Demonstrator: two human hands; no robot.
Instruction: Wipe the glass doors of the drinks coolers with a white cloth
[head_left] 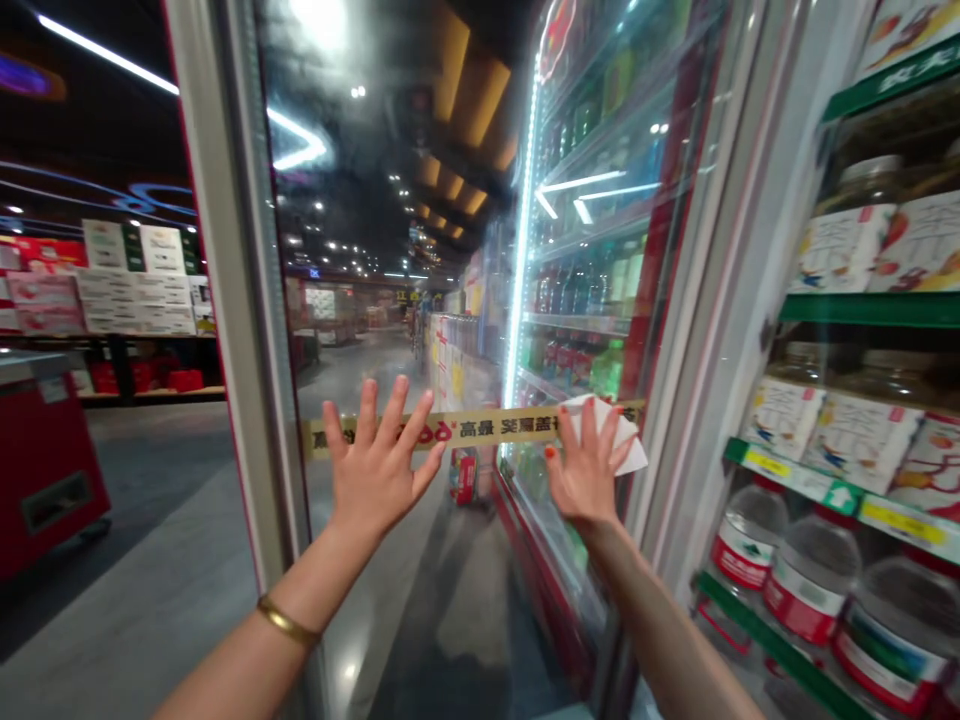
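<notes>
A glass door (390, 300) of a drinks cooler stands in front of me, swung open in its grey frame. My left hand (379, 460) lies against the glass with its fingers spread and nothing in it; a gold bangle (288, 622) circles that wrist. Under the fingers of my right hand (583, 475) is a folded white tissue (634, 455), pressed to the glass near the door's right side. Whether it is paper or cloth I cannot tell for sure. A gold strip of printed lettering (529, 424), seen reversed, crosses the glass behind both hands.
Shelves at the right hold labelled drink bottles (847, 235) and large water bottles (814, 570). A lit cooler (600, 260) shows in the glass. Left of the door are stacked cartons (135, 290) and a red wheeled cabinet (45, 470) on the grey floor (172, 560).
</notes>
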